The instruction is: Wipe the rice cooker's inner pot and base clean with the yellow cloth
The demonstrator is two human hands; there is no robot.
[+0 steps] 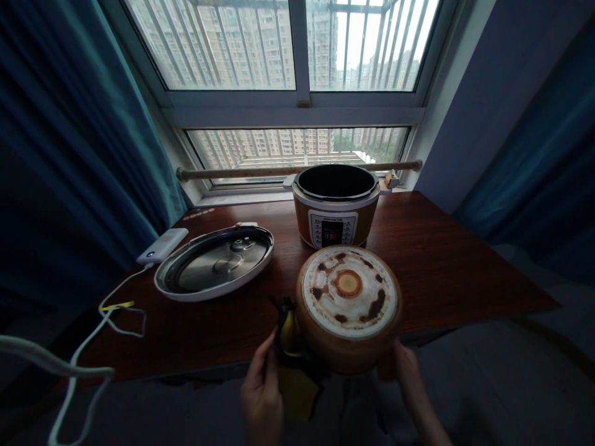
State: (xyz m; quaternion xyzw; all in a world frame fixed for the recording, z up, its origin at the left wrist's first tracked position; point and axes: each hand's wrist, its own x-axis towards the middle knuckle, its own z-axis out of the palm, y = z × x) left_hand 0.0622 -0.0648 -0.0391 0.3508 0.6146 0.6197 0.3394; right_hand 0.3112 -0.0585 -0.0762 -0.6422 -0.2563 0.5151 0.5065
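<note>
In front of me the inner pot of a pressure cooker (325,337) is tipped so that its stained, whitish bottom with brown patches faces up. My right hand (409,371) grips it low on the right side; part of the fingers is hidden behind the pot. My left hand (264,384) is closed on a yellow and black cloth (297,393), which lies against the pot's left side. Just beyond stands the electric pressure cooker (302,217), lidless, its dark opening upward and its button panel toward me. To the left, its lid (218,291) rests with the metal inside up.
A brown wooden table (446,260) carries these things. On its left lie a white power bank (162,246) and a white cable (77,356) with a yellow tie. A barred window (297,118) is behind, with blue curtains (83,111) at both sides.
</note>
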